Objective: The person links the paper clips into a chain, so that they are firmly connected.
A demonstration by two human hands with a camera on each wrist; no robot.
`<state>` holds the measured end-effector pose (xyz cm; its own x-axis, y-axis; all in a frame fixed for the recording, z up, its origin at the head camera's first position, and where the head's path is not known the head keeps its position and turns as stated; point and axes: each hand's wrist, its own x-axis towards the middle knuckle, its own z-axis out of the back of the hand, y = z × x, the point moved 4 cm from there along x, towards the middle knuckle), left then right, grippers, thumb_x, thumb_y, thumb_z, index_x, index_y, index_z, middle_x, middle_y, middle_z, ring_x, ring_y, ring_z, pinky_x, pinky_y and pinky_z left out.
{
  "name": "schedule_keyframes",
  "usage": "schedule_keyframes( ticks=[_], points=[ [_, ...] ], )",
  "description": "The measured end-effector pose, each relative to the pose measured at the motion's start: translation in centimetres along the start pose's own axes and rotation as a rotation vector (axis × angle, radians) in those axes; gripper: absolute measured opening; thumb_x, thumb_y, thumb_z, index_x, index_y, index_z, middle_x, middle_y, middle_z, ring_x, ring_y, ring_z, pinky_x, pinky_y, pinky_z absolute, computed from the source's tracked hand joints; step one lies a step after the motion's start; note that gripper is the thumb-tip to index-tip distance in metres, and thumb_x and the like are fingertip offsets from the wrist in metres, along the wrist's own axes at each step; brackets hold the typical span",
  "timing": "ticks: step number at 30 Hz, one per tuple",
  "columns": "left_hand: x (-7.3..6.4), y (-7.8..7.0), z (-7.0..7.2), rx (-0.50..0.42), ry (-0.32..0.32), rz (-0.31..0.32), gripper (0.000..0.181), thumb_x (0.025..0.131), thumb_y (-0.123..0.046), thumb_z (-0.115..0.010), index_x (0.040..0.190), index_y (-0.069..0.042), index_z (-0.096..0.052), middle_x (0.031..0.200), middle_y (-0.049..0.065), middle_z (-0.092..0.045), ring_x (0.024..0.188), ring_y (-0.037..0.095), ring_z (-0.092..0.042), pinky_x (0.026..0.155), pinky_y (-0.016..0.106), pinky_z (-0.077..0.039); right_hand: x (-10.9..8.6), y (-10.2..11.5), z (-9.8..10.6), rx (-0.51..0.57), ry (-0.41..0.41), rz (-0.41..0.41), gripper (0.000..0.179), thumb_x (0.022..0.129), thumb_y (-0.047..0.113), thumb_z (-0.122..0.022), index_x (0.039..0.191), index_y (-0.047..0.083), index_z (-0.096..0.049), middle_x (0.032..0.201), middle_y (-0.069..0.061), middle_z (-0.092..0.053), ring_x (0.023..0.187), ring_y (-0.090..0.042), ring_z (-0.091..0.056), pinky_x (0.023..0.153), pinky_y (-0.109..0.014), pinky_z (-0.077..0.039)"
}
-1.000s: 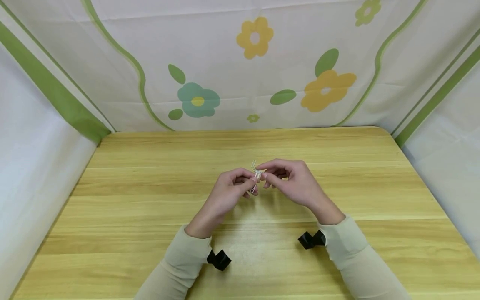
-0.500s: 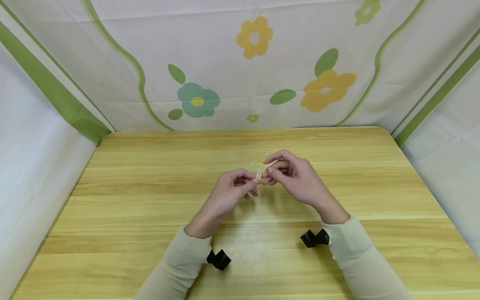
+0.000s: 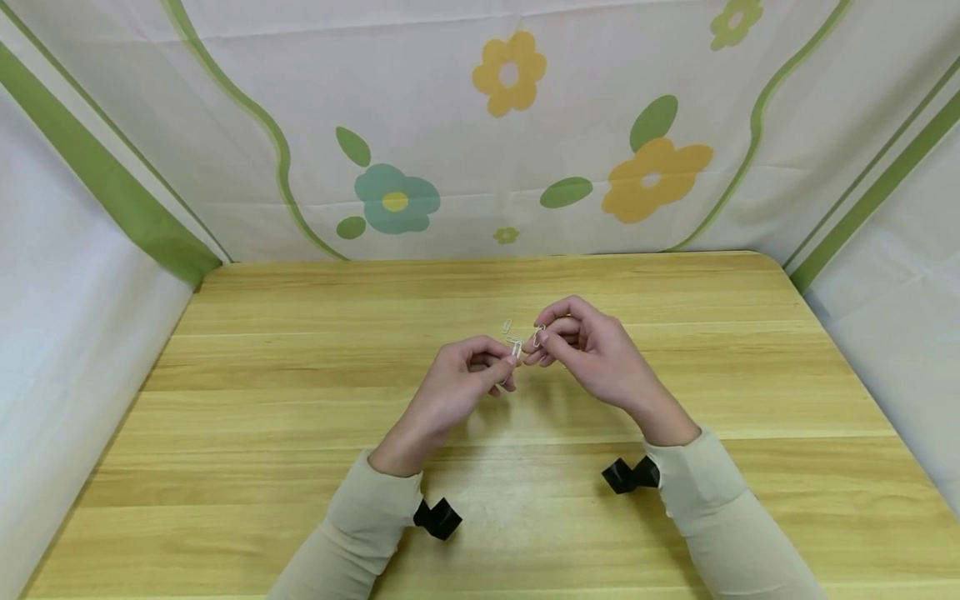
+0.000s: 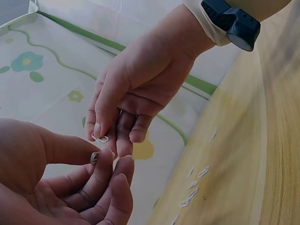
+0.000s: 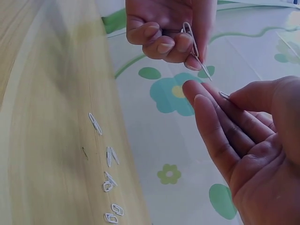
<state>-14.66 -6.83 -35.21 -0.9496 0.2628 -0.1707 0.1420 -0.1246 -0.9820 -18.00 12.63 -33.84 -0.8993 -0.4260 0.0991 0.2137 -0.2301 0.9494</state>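
We see two tan sleeves [image 3: 367, 521] nearest to us, each with a little black camera [image 3: 438, 518], all on the near side of the left clip [image 3: 517, 350]. The left hand [image 3: 461, 383] pinches the left clip between thumb and finger, and its other fingers are bent. Just to the right of the left clip, the right hand [image 3: 592, 354] pinches the right clip [image 3: 538, 336] with its thumb, while its other fingers reach out, not very bent.

We think what matters most is how these two clips sit. The left clip pokes out past the left fingertips. In the head view its long way points away from us and leans a bit right. The right clip is up and to the right of it, near but not touching, and leans much the same way.

The right wrist view shows us a second clip [image 5: 189, 35] right by the left clip, which the head view mostly hides. We can't tell if they are hooked together. The left wrist view shows only a bit of clip there.

Farther than the left clip, loose clips [image 3: 507, 326] lie on the wooden table [image 3: 300, 400]. The head view shows a few, but both wrist views show a longer row. Farthest past the left clip hangs a white cloth [image 3: 450, 125] with flowers.
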Motion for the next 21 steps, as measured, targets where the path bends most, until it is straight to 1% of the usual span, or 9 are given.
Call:
schedule_keyframes(
  ticks=[4, 8, 9, 14, 16, 21],
  points=[
    [-0.06, -0.11, -0.12, -0.004, 0.004, -0.008, 0.013, 0.107, -0.013, -0.067, 0.112, -0.002, -0.074, 0.093, 0.010, -0.072, 0.085, 0.018, -0.071, 0.087, 0.042, -0.059, -0.02, 0.00, -0.16, 0.002, 0.003, 0.032, 0.014, 0.109, 0.002, -0.060, 0.122, -0.001, -0.059, 0.102, -0.020, -0.078, 0.088, -0.021, -0.080, 0.082, -0.040, -0.067],
    [-0.09, -0.12, -0.19, -0.009, 0.005, -0.007, 0.013, 0.107, -0.013, -0.068, 0.112, -0.003, -0.074, 0.092, 0.007, -0.072, 0.084, 0.017, -0.071, 0.088, 0.044, -0.060, -0.06, 0.00, -0.30, -0.007, 0.001, 0.058, 0.014, 0.108, 0.000, -0.061, 0.121, -0.002, -0.060, 0.098, -0.019, -0.077, 0.085, -0.019, -0.079, 0.080, -0.040, -0.067],
    [-0.09, -0.11, -0.21, -0.010, 0.005, -0.007, 0.013, 0.107, -0.013, -0.068, 0.112, -0.002, -0.074, 0.092, 0.007, -0.072, 0.084, 0.016, -0.071, 0.089, 0.045, -0.060, -0.07, -0.01, -0.33, -0.012, 0.002, 0.062, 0.014, 0.108, 0.001, -0.061, 0.121, -0.002, -0.060, 0.098, -0.019, -0.078, 0.084, -0.019, -0.079, 0.079, -0.040, -0.066],
    [-0.08, 0.02, -0.26, -0.010, 0.006, 0.004, 0.015, 0.107, -0.014, -0.068, 0.114, -0.003, -0.074, 0.093, 0.008, -0.073, 0.084, 0.015, -0.071, 0.090, 0.048, -0.060, -0.09, 0.10, -0.56, -0.030, 0.013, 0.071, 0.014, 0.107, 0.002, -0.061, 0.121, 0.001, -0.062, 0.096, -0.016, -0.078, 0.080, -0.021, -0.077, 0.078, -0.048, -0.066],
    [-0.10, 0.04, -0.27, -0.005, 0.006, 0.009, 0.015, 0.107, -0.015, -0.068, 0.114, -0.003, -0.074, 0.094, 0.008, -0.073, 0.085, 0.016, -0.072, 0.090, 0.049, -0.060, -0.07, 0.16, -0.66, -0.037, 0.020, 0.079, 0.015, 0.107, 0.001, -0.060, 0.122, 0.000, -0.063, 0.095, -0.016, -0.078, 0.078, -0.023, -0.076, 0.078, -0.050, -0.066],
    [-0.17, -0.04, -0.30, 0.005, 0.012, 0.015, 0.016, 0.107, -0.017, -0.068, 0.114, -0.004, -0.074, 0.097, 0.013, -0.075, 0.086, 0.020, -0.072, 0.091, 0.050, -0.061, -0.07, 0.15, -0.78, -0.069, 0.022, 0.111, 0.014, 0.107, 0.001, -0.061, 0.120, -0.004, -0.063, 0.093, -0.018, -0.078, 0.076, -0.024, -0.076, 0.076, -0.049, -0.066]
  ],
)
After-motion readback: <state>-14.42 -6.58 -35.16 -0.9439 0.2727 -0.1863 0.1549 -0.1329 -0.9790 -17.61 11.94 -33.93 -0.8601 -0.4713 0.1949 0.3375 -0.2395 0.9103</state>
